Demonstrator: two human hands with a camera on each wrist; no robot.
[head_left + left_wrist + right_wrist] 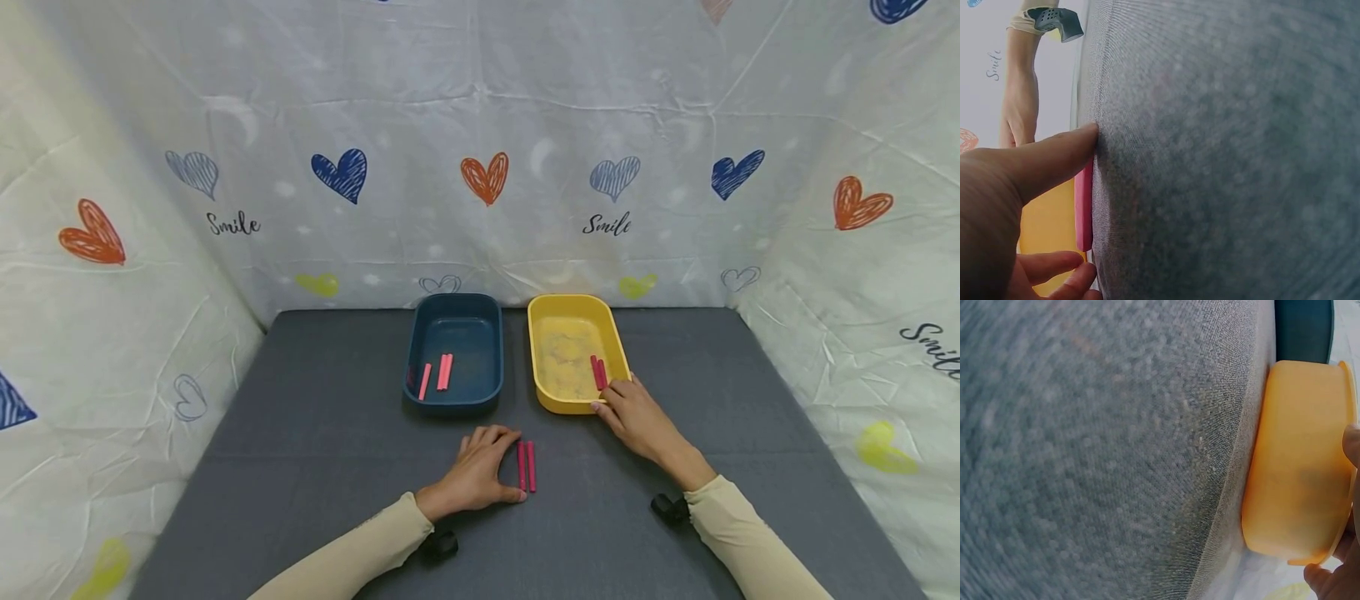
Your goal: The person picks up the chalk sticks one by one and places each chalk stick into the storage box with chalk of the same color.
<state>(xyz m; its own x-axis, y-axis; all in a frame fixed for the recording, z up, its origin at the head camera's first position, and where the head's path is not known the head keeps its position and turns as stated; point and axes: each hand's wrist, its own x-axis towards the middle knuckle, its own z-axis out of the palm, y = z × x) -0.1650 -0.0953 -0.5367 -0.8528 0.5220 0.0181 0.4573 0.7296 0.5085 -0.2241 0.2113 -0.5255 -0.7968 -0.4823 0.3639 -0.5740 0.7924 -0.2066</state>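
Two dark red sticks, a left one [522, 467] and a right one [531, 467], lie side by side on the grey cloth. My left hand [476, 471] spans the left stick lengthwise, thumb by its near end and fingertips by its far end; the left wrist view shows one red stick [1084, 212] between thumb and fingers. At the near right corner of a yellow tray [546, 367], my right hand [637, 417] has its thumb at the rim and fingers over the edge. Two more dark red sticks [598, 372] sit inside that tray, beside these fingers. Its fingertips are partly hidden.
Left of the yellow tray stands a dark blue tray [457, 406] with several pink sticks [445, 372] in it. A white cloth with hearts [483, 179] hangs behind and at both sides of the grey table [330, 433]. Each wrist carries a black camera [670, 509].
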